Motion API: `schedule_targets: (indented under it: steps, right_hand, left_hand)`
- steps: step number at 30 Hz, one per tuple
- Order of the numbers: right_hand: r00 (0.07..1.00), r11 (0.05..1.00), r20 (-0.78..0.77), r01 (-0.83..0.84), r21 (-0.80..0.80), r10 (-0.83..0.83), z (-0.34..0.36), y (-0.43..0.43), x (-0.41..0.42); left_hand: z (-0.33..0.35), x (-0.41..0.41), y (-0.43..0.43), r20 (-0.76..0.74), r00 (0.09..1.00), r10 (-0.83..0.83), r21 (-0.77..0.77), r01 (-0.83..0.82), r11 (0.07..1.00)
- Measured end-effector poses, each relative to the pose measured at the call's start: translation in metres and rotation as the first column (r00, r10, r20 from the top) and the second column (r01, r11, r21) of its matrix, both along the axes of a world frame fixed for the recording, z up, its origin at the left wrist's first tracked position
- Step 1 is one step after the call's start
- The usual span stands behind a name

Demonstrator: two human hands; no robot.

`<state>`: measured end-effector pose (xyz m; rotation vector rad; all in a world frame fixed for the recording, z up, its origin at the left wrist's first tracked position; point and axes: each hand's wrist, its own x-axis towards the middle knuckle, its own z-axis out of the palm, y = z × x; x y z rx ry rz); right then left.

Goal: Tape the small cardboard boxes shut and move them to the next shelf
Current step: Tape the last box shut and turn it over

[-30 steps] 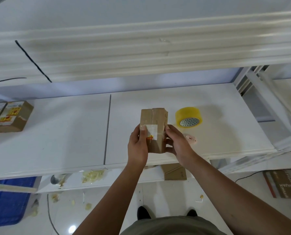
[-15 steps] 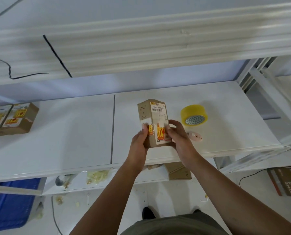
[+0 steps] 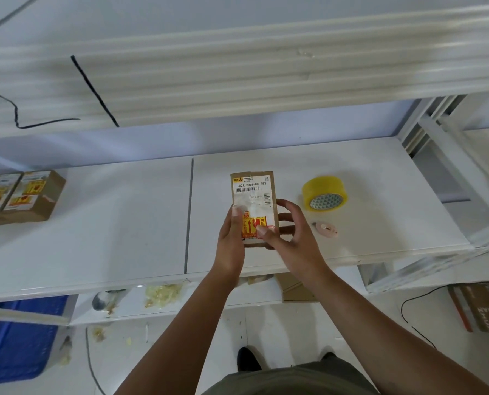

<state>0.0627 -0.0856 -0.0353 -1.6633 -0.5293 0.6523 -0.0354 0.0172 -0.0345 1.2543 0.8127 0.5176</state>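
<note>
1 box (image 3: 252, 192) between left hand (image 3: 231, 240), right hand (image 3: 294, 240)

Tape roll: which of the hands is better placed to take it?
Probably the right hand: the tape roll lies on its side of the box, and the left hand grips the box.

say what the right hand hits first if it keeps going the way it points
Likely the cardboard box: the right hand points up and left and holds its right edge, with the left hand just beyond.
</note>
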Motion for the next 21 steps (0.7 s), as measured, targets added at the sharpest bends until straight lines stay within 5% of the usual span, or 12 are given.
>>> schedule_targets:
  steps: [6, 11, 21]
  right_hand:
    - [0.999, 0.999, -0.007, -0.039, 0.002, 0.039, 0.002, -0.002, 0.002]
    - [0.991, 0.992, -0.062, -0.117, 0.036, 0.119, 0.006, 0.004, 0.004]
    - [0.838, 0.854, -0.162, -0.508, 0.117, 0.521, 0.027, 0.034, -0.026]
  left_hand:
    - [0.003, -0.005, -0.008, -0.024, 0.998, 0.051, 0.034, -0.050, 0.998]
    - [0.003, -0.025, -0.029, 0.005, 0.962, 0.274, 0.049, -0.274, 0.960]
    - [0.041, -0.089, -0.048, -0.066, 0.827, 0.558, 0.188, -0.539, 0.821]
